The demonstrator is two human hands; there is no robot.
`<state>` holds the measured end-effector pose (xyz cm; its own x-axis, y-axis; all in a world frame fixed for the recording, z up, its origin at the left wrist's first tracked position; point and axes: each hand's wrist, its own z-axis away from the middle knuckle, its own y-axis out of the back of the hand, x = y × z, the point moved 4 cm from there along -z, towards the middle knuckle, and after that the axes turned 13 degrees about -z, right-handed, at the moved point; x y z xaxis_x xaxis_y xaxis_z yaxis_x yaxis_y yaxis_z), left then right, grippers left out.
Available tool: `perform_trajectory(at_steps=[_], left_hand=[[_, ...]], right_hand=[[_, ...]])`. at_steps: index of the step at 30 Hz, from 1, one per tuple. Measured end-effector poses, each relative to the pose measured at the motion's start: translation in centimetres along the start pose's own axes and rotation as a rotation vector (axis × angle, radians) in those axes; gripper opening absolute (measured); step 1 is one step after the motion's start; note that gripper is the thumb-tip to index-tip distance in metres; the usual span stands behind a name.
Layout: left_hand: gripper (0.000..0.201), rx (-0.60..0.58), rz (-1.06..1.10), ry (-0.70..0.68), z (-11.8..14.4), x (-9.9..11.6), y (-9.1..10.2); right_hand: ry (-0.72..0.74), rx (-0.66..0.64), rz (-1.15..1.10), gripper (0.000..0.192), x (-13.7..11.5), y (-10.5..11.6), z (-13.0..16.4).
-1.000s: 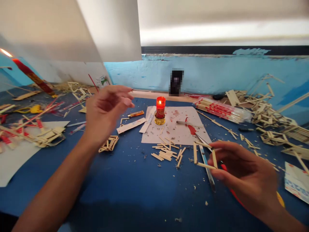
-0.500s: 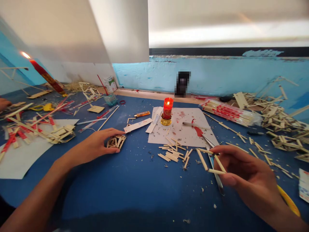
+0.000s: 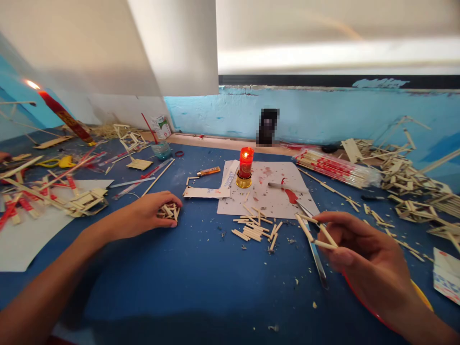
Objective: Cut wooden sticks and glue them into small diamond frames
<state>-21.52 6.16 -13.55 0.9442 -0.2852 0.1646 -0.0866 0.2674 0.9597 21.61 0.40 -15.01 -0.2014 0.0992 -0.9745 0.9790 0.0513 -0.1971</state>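
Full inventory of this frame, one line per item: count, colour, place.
stick frame: one, pale wood, held in right hand
small stick pile: one, pale wood, under left fingertips
loose cut sticks: many, pale wood, centre of table
candle: one, red, lit, on gold base, on the white paper
white paper: one sheet, red-stained, behind the loose sticks
blade tool: one, metallic, flat on table beside right hand
lighter: one, orange, left of candle
bundled sticks: one pack, red and pale, right rear
table: one, blue
left hand: on the small pile
right hand: pinching the frame
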Motion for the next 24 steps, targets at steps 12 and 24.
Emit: perform_trajectory(at_steps=[12,24], left_hand=[[0.050,0.176,-0.069,0.011,1.6,-0.2,-2.3],[0.066,0.248,-0.101,0.053,0.4,0.0,-1.8]], right_hand=[[0.051,-0.061,-0.004,0.037,0.1,0.2,-0.1],[0.030,-0.001,-0.005,0.035,-0.2,-0.2,-0.2]])
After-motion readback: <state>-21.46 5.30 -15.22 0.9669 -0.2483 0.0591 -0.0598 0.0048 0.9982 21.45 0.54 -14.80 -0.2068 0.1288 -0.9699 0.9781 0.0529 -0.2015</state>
